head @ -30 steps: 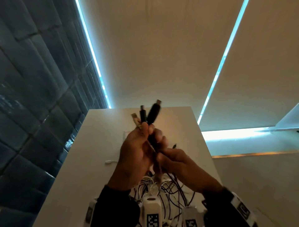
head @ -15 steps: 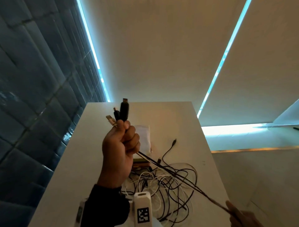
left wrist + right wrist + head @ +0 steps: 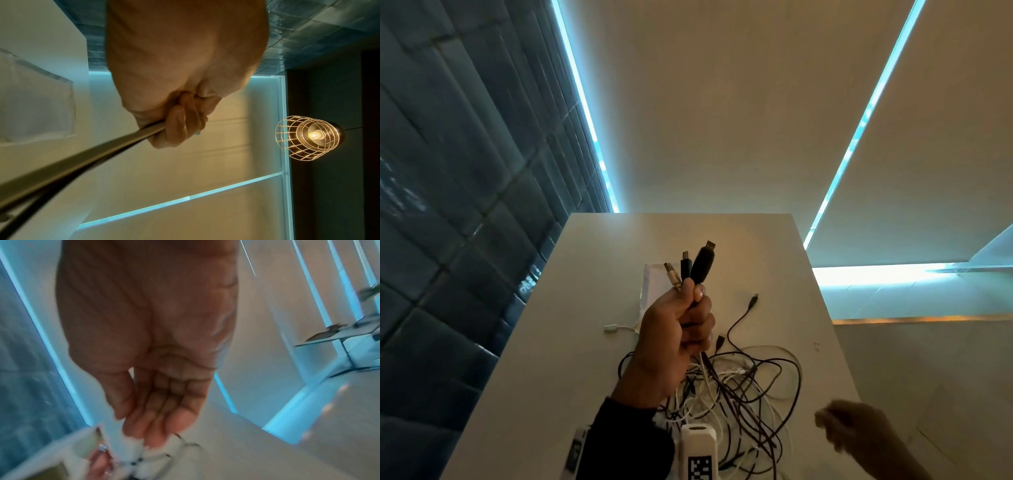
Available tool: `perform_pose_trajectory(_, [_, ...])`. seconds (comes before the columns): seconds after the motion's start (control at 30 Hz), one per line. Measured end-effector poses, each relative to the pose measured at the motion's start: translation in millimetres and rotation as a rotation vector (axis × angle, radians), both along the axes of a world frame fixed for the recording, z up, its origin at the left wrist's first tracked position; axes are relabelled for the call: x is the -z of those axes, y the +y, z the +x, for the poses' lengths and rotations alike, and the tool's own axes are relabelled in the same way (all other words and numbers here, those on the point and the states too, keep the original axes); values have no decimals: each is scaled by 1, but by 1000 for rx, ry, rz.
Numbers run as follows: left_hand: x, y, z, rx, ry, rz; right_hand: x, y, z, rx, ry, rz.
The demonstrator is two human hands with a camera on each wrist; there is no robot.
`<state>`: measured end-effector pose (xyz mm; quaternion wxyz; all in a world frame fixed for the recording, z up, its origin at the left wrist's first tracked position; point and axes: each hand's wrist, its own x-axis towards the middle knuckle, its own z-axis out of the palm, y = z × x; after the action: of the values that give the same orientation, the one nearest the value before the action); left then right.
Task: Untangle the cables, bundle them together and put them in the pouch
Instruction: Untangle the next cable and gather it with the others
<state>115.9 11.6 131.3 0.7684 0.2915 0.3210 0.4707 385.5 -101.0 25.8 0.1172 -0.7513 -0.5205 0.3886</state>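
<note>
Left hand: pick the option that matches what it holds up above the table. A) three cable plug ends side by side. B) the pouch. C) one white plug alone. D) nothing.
A: the left hand has its grip closed around three plug ends that stick up above its fingers, with their cables trailing down into the tangle on the table.

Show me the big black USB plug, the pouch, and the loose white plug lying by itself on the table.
Big black USB plug [image 3: 701,264]: head view, on its black housing.
Pouch [image 3: 654,278]: head view, on its pale upper part behind the left hand [image 3: 674,337].
Loose white plug [image 3: 610,329]: head view, on the connector tip.
</note>
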Motion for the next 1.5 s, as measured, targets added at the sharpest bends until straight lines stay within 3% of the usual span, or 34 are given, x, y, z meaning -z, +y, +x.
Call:
perform_pose_trajectory(0.1, [1, -3, -7, -23, -14, -17, -11, 75, -44, -84, -45, 256])
perform_pose_trajectory(0.17, [3, -4, -12, -37, -31, -33, -1, 122, -72, -122, -70, 327])
perform_pose_trajectory(0.33, [5, -4, -20, -102, -43, -66, 68, 191, -116, -294, -131, 74])
perform_pose_trajectory(0.43, [8, -4, -25, -127, -26, -85, 96, 200, -121, -314, -204, -67])
perform_pose_trajectory(0.63, [13, -1, -40, -175, -19, -104, 113, 198, -128, -270, -268, -193])
perform_pose_trajectory(0.73, [13, -1, -44, -184, -17, -93, 115, 195, -129, -246, -261, -186])
perform_pose_trajectory(0.87, [13, 0, -43, -189, 15, -71, 111, 191, -126, -39, -121, -31])
perform_pose_trajectory(1.0, [15, 2, -40, -206, 108, -27, 84, 174, -125, 236, 267, 321])
perform_pose_trajectory(1.13, [17, 2, -30, -229, 307, 34, 28, 156, -131, 267, 571, 544])
perform_pose_trajectory(1.27, [18, 1, -17, -311, 484, 67, -29, 132, -150, 79, 784, 688])
perform_pose_trajectory(1.37, [13, -2, -13, -315, 604, 108, -60, 115, -166, -91, 838, 694])
perform_pose_trajectory(1.5, [10, -6, -14, -240, 602, 111, -79, 108, -174, -131, 836, 716])
